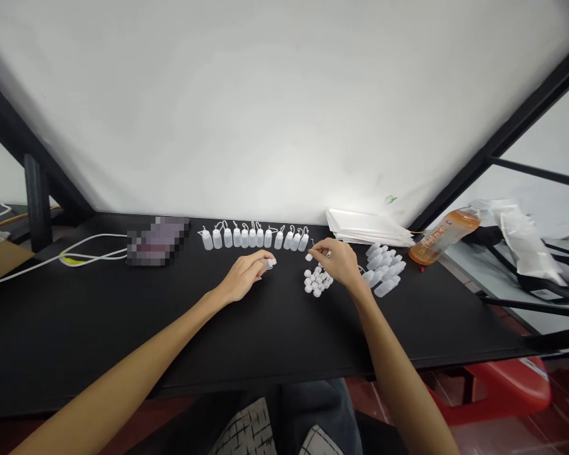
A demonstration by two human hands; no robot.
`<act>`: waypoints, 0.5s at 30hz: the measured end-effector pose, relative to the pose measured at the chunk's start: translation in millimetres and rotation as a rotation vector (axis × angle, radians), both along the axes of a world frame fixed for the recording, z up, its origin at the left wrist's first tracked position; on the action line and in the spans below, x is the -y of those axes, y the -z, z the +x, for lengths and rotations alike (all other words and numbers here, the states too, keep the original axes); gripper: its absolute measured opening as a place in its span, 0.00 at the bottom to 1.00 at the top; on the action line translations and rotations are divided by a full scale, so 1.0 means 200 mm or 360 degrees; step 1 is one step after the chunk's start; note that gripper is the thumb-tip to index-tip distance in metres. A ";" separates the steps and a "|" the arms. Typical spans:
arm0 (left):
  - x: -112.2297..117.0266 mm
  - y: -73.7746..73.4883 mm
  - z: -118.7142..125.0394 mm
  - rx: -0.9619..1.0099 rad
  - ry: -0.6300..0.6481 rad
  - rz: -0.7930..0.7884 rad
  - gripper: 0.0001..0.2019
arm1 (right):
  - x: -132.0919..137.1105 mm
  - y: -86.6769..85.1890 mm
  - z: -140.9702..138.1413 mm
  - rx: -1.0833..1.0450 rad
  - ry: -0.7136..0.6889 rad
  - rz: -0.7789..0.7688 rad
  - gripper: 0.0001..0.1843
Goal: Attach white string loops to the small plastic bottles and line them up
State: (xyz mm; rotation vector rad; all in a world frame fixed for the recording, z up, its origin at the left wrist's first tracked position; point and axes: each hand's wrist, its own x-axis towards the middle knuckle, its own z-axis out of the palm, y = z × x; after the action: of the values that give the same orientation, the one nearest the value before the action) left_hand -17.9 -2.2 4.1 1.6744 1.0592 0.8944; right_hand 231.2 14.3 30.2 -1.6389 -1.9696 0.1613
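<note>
My left hand (pixel 246 275) is closed around a small white bottle (pixel 270 263), its top end poking out past the fingertips. Most of that bottle is hidden by the fingers. With thumb and fingers pinched, my right hand (pixel 337 259) holds a small white cap (pixel 309 257) just above the table. Below it lies a loose cluster of similar white caps (pixel 317 282). To the right of the right hand, several small translucent white bottles (pixel 383 268) lie in a pile. Behind both hands, a row of upright white bottles (pixel 252 238) has thin white cords looping at their tops.
A stack of white sheets (pixel 367 227) lies at the back right, beside an orange drink bottle (pixel 443 237). At the left are a blurred phone-like object (pixel 157 241) and a white cable (pixel 83 243). A red stool (pixel 502 388) stands below the black table (pixel 275 338).
</note>
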 end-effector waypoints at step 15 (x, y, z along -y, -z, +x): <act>0.01 -0.01 0.01 0.0052 0.0060 0.0023 0.17 | 0.09 0.05 -0.29 -0.1085 -0.0573 -0.0170 0.11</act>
State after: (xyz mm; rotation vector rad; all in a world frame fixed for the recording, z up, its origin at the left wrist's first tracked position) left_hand -16.3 -4.5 5.3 1.6809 0.9987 0.9040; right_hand 173.4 -2.8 20.2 -1.0615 -1.6974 0.8535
